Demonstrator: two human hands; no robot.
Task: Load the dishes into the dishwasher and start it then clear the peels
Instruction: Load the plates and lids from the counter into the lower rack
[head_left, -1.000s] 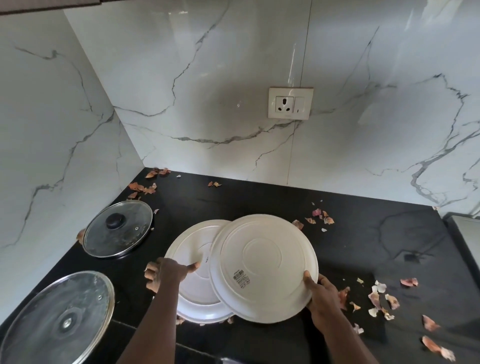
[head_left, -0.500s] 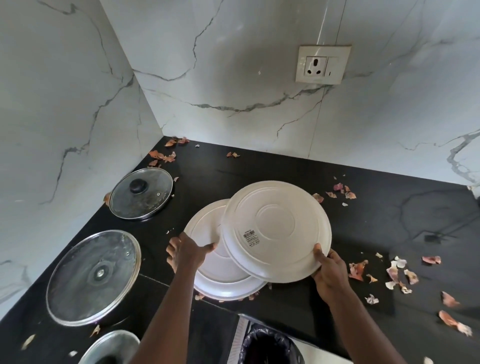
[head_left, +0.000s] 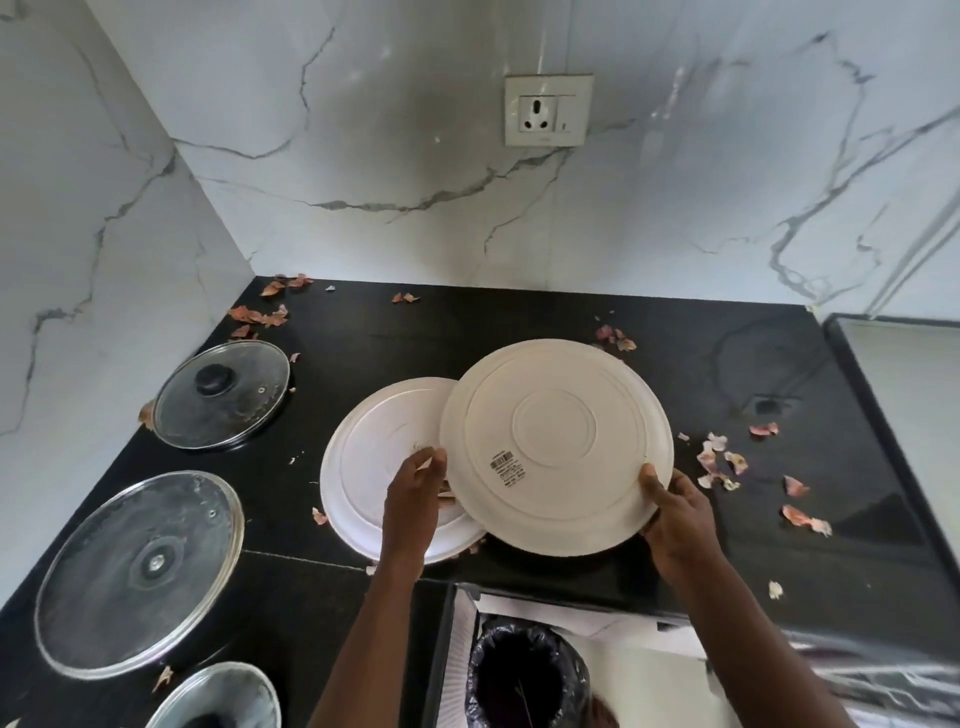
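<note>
**Q:** Where are the plates?

**A:** KITCHEN CORNER: Both lie face down on the black counter among scattered peels. The top plate leans across the lower plate.

**Q:** And your grip?

**A:** My right hand pinches the top plate's near rim, thumb above. My left hand has its fingers curled at that plate's left edge; whether they are gripping or only steadying, I cannot tell.

**Q:** How will it handle?

**A:** Stiff and fairly light, I judge, but smooth, slippery and breakable. Best held at opposite rims.
</note>
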